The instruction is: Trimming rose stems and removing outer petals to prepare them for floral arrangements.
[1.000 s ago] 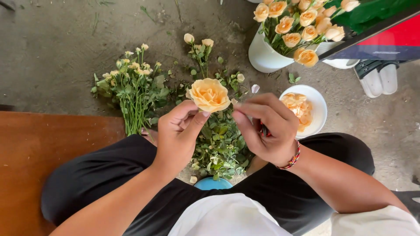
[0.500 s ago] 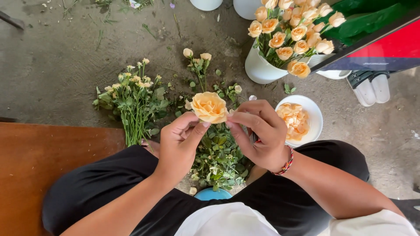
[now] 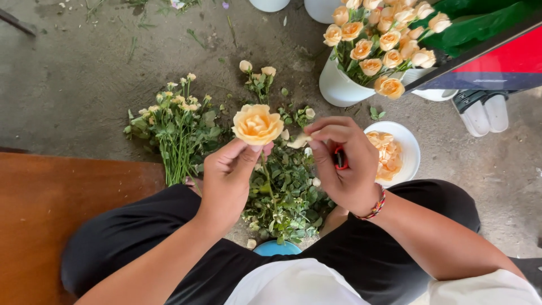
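Two hands working: my left hand [image 3: 228,175] is pinching the peach rose [image 3: 257,123] steady; my right hand [image 3: 344,164] is gripping one petal [image 3: 298,141], tugging gently.

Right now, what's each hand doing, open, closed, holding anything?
Left hand: closed, fingers pinching a peach rose below the bloom.
Right hand: closed on a pale petal, red-handled tool in the palm.

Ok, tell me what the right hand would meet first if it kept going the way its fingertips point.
The right hand points left, a plucked petal pinched at its fingertips. Straight on it would likely meet the peach rose held up by the left hand, though depth is hard to judge from above.
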